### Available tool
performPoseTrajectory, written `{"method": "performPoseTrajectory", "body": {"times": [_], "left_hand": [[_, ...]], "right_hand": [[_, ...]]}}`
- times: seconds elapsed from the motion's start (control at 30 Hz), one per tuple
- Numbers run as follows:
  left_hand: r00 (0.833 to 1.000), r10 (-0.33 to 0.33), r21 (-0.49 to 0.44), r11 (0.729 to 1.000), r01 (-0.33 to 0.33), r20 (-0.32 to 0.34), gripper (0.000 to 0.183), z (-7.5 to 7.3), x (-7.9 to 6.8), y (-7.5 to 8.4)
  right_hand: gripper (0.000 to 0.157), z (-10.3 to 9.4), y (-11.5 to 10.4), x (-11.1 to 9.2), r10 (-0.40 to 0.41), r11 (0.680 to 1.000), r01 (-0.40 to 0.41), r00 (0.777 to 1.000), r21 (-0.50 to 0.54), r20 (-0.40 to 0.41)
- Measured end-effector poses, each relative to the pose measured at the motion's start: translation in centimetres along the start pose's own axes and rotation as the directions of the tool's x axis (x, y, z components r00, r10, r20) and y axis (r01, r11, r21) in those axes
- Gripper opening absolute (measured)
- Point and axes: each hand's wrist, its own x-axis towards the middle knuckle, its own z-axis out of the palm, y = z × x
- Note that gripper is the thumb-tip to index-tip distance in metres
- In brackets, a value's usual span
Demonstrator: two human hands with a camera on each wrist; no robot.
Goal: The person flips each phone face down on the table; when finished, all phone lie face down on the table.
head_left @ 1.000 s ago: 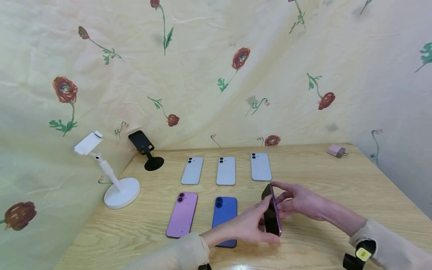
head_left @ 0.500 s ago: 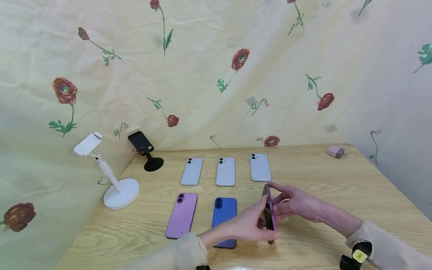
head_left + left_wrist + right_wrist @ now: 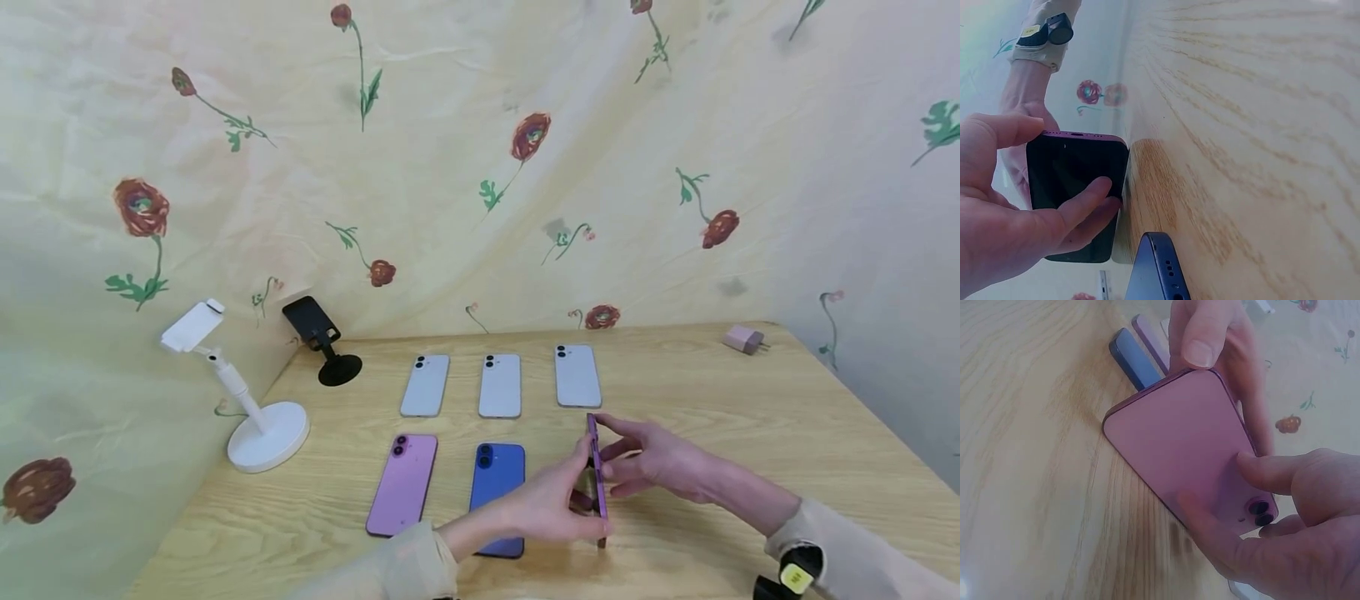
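Both hands hold a pink smartphone (image 3: 597, 479) on its side, one long edge at or just above the table; I cannot tell if it touches. My left hand (image 3: 547, 504) grips its lower end, thumb on the bottom edge and fingertips across the black screen (image 3: 1066, 169) in the left wrist view. At the camera end, my right hand (image 3: 667, 462) has thumb and fingers against the pink back (image 3: 1172, 437). Just left lies a blue smartphone (image 3: 501, 475), partly behind my left forearm, then a purple smartphone (image 3: 402, 485), both back up.
Behind them lie three pale smartphones: left (image 3: 425, 386), middle (image 3: 500, 386) and right (image 3: 577, 377). At the left stand a white phone stand (image 3: 267, 433) and a black phone stand (image 3: 339, 369). A pink charger plug (image 3: 744, 339) lies at the back right of the wooden table (image 3: 825, 467).
Between both hands the pink smartphone has turned from a tilt showing its screen to nearly edge-on. The hands have shifted slightly left with it. The other smartphones have stayed put.
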Motion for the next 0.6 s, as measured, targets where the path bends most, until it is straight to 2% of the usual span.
{"method": "performPoseTrajectory", "body": {"times": [0.17,0.43,0.6], "left_hand": [[1.000,-0.003,-0.063,0.998,0.003,0.000,0.103,0.06,-0.10,-0.04],[0.999,-0.050,-0.125,0.991,0.048,-0.011,0.102,0.02,-0.52,-0.15],[0.999,-0.042,-0.168,0.985,0.041,-0.005,0.103,-0.14,-0.47,-0.26]], "right_hand": [[0.092,0.04,0.36,-0.07,0.001,1.000,-0.001,1.000,-0.024,-0.016],[0.092,0.27,0.75,0.21,0.005,0.998,-0.008,0.999,-0.064,-0.038],[0.092,0.24,0.67,0.33,0.016,0.997,-0.019,0.999,-0.080,-0.043]]}}
